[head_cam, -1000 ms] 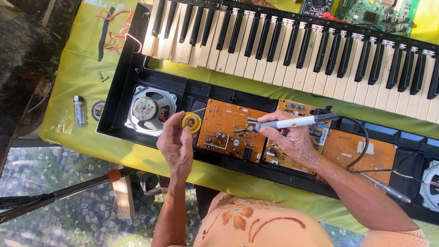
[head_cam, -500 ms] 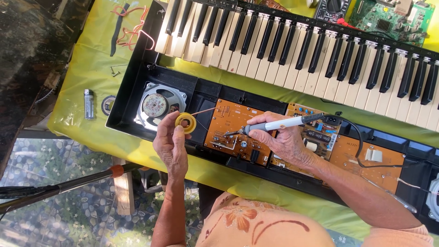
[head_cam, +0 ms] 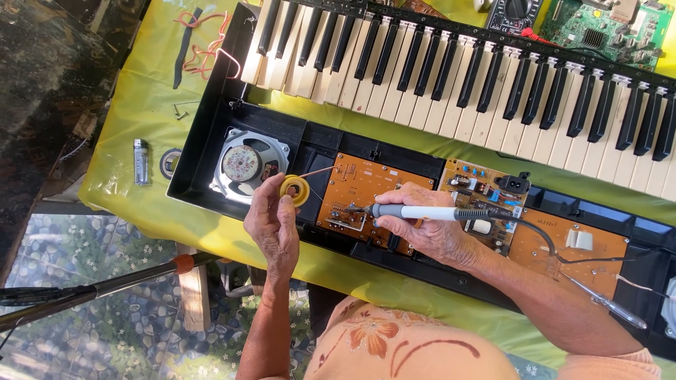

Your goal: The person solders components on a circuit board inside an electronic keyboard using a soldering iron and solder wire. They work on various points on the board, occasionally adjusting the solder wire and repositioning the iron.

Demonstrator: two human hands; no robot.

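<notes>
Hands hold solder spool [head_cam: 293, 190] and soldering iron [head_cam: 422, 212].

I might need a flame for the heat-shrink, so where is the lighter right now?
In the head view the lighter lies on the yellow cloth at the far left, outside the keyboard case, beside a small round disc and left of the speaker.

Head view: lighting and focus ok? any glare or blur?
Head view: hard sunlight, sharp throughout; yellow cloth glares bright, left floor falls into deep shadow; left hand with solder spool and right hand with soldering iron show no blur.
</notes>
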